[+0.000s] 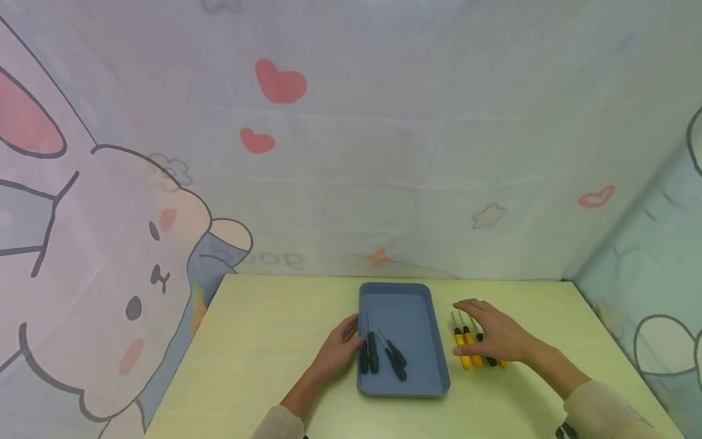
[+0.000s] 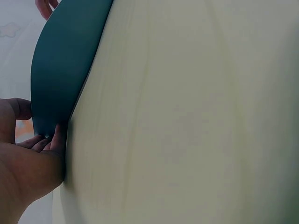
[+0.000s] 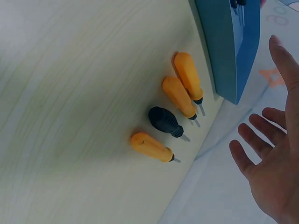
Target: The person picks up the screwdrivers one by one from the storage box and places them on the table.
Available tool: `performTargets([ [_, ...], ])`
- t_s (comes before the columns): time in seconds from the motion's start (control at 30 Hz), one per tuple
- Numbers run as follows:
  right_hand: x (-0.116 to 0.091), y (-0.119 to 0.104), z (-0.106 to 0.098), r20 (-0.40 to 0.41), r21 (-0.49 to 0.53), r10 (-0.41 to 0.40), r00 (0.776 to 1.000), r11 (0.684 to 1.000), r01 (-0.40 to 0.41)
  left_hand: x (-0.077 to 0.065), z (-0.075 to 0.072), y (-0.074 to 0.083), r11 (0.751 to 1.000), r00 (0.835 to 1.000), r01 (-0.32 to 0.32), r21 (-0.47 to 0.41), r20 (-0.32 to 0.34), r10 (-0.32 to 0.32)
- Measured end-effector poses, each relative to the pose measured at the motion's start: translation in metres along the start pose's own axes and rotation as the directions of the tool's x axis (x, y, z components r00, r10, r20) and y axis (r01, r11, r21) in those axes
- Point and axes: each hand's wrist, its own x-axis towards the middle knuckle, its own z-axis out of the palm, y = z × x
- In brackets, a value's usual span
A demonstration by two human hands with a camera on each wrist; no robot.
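Note:
A blue tray [image 1: 408, 305] lies on the table, with several black-handled screwdrivers [image 1: 373, 353] in its left and middle part. My left hand [image 1: 338, 349] holds the tray's left side, thumb at the rim and fingertips against the outer wall [image 2: 70, 60]. To the right of the tray are three yellow-handled screwdrivers [image 3: 181, 95] and one black-handled screwdriver [image 3: 163, 120], side by side with their shafts toward the back. Above them hovers my right hand [image 1: 493, 332], fingers spread and holding nothing. It partly hides these screwdrivers in the head view.
The pale yellow-green table [image 1: 263, 323] ends at the back against a printed cloth [image 1: 356, 201] with hearts and a large rabbit. More cloth [image 1: 663, 262] hangs along the right side. A small dark object [image 1: 566, 430] shows beneath the right sleeve.

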Motion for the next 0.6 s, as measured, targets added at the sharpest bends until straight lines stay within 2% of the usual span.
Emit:
performTargets([
  [0.27, 0.006, -0.007, 0.003, -0.038, 0.094, 0.016, 0.999, 0.996, -0.013, 0.0, -0.001, -0.001, 1.0, 1.0, -0.007, 0.011, 0.001, 0.007],
  [0.6, 0.014, -0.016, 0.01, -0.066, 0.287, 0.04, 0.997, 0.958, -0.019, 0.001, 0.0, -0.001, 1.0, 1.0, -0.005, -0.008, -0.004, 0.005],
])
